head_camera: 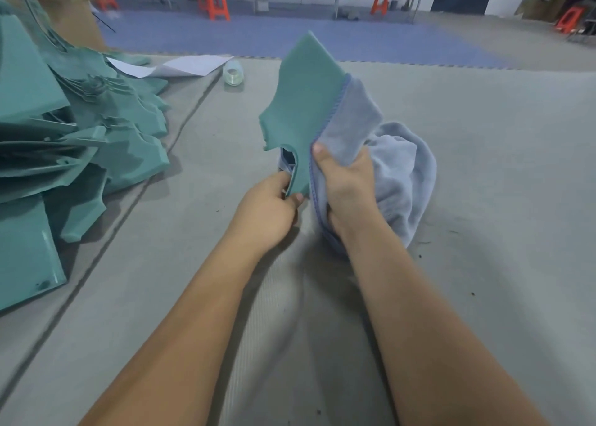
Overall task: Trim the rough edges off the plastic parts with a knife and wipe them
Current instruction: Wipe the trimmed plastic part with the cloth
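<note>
A person's two bare forearms reach forward over a grey padded mat point(451, 200). The left hand point(267, 213) holds the narrow lower end of a teal plastic part point(306, 103), its fingers point(298, 197) curled and clamped on that tip. The part stands nearly upright above the mat, pointed end upward, with a notched, ragged edge along its lower left side. The right hand point(346, 184) grips a pale blue cloth point(396, 174); the thumb lies on top of the fabric, the remaining fingers are hidden within it. The cloth is pressed against the right edge of the part, and its loose bulk rests on the mat to the right. A heap of similar teal parts point(80, 129) lies well apart at left. A roll of clear tape point(233, 74) and a white sheet point(180, 66) lie beyond. Orange stools point(214, 3) stand on the blue floor in the background.
</note>
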Tool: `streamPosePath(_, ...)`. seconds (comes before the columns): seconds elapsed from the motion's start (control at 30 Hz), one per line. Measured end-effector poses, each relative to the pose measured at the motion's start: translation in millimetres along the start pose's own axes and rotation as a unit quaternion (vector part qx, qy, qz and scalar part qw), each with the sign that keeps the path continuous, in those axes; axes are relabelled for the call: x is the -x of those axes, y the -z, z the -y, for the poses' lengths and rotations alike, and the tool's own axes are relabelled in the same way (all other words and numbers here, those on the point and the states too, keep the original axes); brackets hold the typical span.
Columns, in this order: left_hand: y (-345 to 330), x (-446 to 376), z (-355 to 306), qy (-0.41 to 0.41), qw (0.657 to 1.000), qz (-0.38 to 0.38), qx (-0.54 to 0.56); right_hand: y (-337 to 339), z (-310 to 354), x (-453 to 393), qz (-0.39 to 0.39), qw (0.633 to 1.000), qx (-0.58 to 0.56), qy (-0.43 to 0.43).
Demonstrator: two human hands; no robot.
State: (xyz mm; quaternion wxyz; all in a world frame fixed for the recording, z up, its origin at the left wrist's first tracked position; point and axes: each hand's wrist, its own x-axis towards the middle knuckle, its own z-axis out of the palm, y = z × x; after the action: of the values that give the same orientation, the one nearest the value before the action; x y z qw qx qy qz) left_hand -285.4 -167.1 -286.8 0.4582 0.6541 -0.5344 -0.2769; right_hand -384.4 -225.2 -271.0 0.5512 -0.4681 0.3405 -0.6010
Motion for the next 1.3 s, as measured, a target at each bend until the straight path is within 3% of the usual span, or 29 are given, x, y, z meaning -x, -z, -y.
streamPosePath(0.13,3,0,1,0.017,1.0,0.0,-0.01,-1,0,2,0.012,0.998,0.056,0.021)
streamPosePath(0.3,9,-2,-5,0.023,0.998,0.054,0.016,6,18,-3,-0.106,0.992,0.068,-0.019)
streamPosePath(0.43,11,0,-1,0.041,0.998,0.041,-0.027,19,28,-10,-0.207,0.971,-0.083,-0.086)
streamPosePath(0.53,14,-3,3,0.084,0.996,-0.019,0.014,32,32,-13,-0.204,0.948,-0.207,-0.133)
streamPosePath(0.6,9,-5,0,0.1,0.993,-0.052,0.038,29,36,-8,-0.159,0.953,-0.228,-0.117)
streamPosePath(0.67,2,-2,-5,0.097,0.992,-0.06,0.05,11,36,-2,-0.051,0.983,-0.155,-0.082)
streamPosePath(0.73,-6,4,-9,0.08,0.995,-0.045,0.028,-15,28,3,0.043,0.998,0.007,-0.051)
streamPosePath(0.83,-13,9,-11,0.04,0.998,-0.047,-0.021,-28,11,9,0.066,0.98,0.183,0.034)
streamPosePath(0.87,-14,10,-12,0.039,0.998,-0.043,-0.017,-26,7,9,0.058,0.978,0.195,0.05)
streamPosePath(0.97,-22,11,-14,0.043,0.999,-0.017,0.023,-14,8,0,-0.091,0.982,0.157,0.062)
streamPosePath(1.03,-25,10,-13,0.036,0.999,-0.003,0.039,-13,8,-5,-0.125,0.983,0.124,0.044)
streamPosePath(1.17,-23,7,-13,0.055,0.996,-0.017,0.064,-6,0,-8,-0.061,0.991,0.117,0.012)
streamPosePath(1.3,-17,5,-16,0.047,0.998,-0.035,0.037,-8,-4,-4,-0.009,0.983,0.183,0.014)
